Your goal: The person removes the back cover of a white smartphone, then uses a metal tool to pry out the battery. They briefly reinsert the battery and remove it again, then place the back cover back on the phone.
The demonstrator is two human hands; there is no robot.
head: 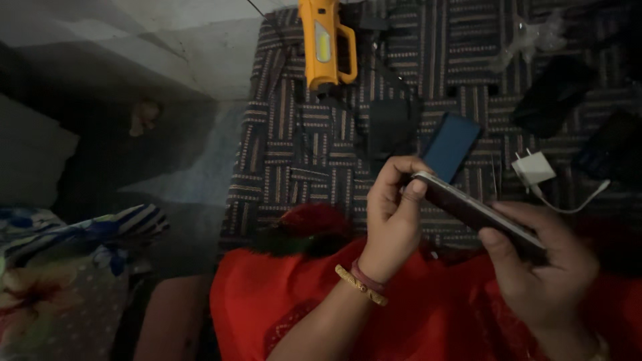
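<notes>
A slim mobile phone [468, 208] with a light metal edge is held edge-on over my lap, between both hands. My left hand [394, 217] grips its near-left end, thumb pressed on the corner; a bangle sits on that wrist. My right hand [545, 267] cradles the right end from below, thumb on the edge. A flat blue rectangular piece [451, 145] lies on the patterned mat just beyond the phone. A dark flat rectangular piece [391, 126] lies left of it.
A yellow handheld torch [326, 43] lies at the top of the striped mat [301, 154]. A white charger plug with cable [533, 168] sits right of the phone. Dark items [554, 93] lie at the upper right. Red cloth [267, 301] covers my lap; floral fabric [60, 281] lies left.
</notes>
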